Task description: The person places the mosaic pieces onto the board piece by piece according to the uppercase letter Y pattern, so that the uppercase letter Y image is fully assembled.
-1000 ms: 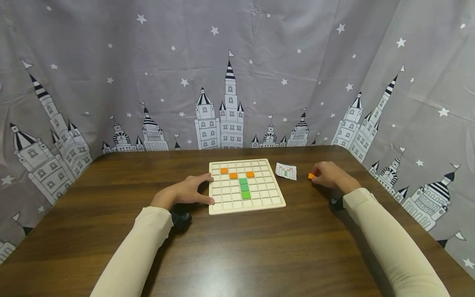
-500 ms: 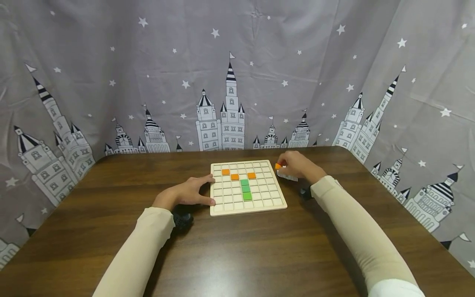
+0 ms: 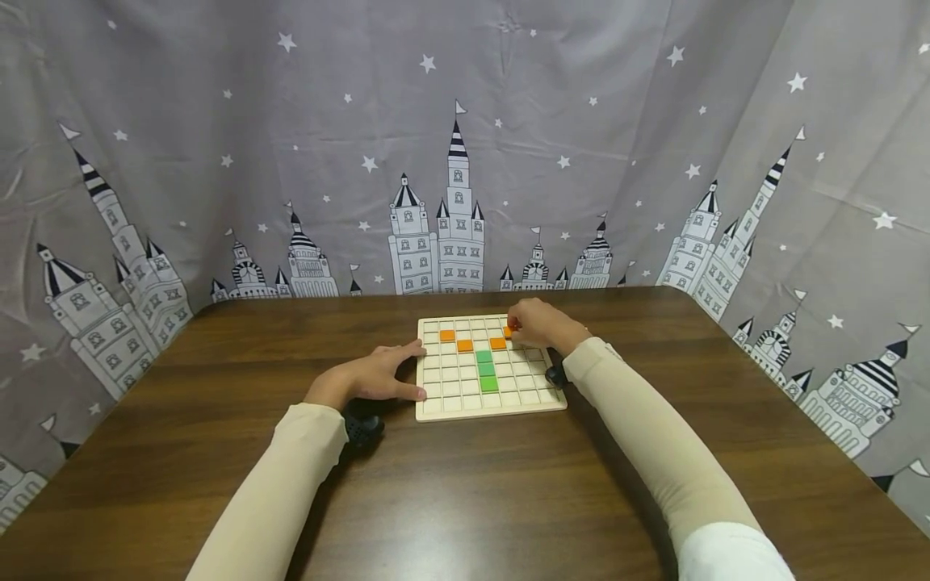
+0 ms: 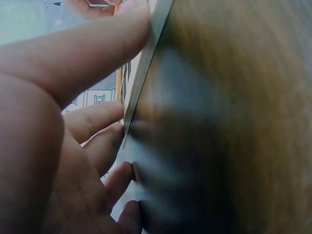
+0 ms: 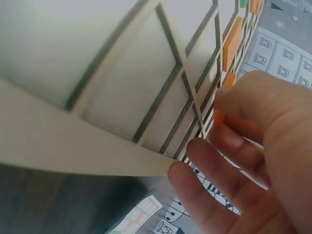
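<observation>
A pale grid board [image 3: 491,416] lies on the brown table. Orange tiles [image 3: 465,346] sit in its upper cells, above a short column of green tiles [image 3: 490,384]. My left hand [image 3: 374,375] rests at the board's left edge, thumb and fingers spread apart and fingertips touching the rim. Over the upper right cells, my right hand [image 3: 541,323] pinches another orange tile [image 3: 508,332] between thumb and fingers. In the right wrist view this held tile [image 5: 219,114] shows close over the grid, partly hidden by the thumb.
A small printed pattern card [image 5: 139,217] lies beyond the board's right side; in the head view the right hand and arm hide it. A grey curtain [image 3: 327,121] with castles and stars hangs behind the table [image 3: 465,500].
My right hand has carried the orange tile leftward from the table's right side, past the card, to the board's upper right. The left hand stays at the board's edge.
</observation>
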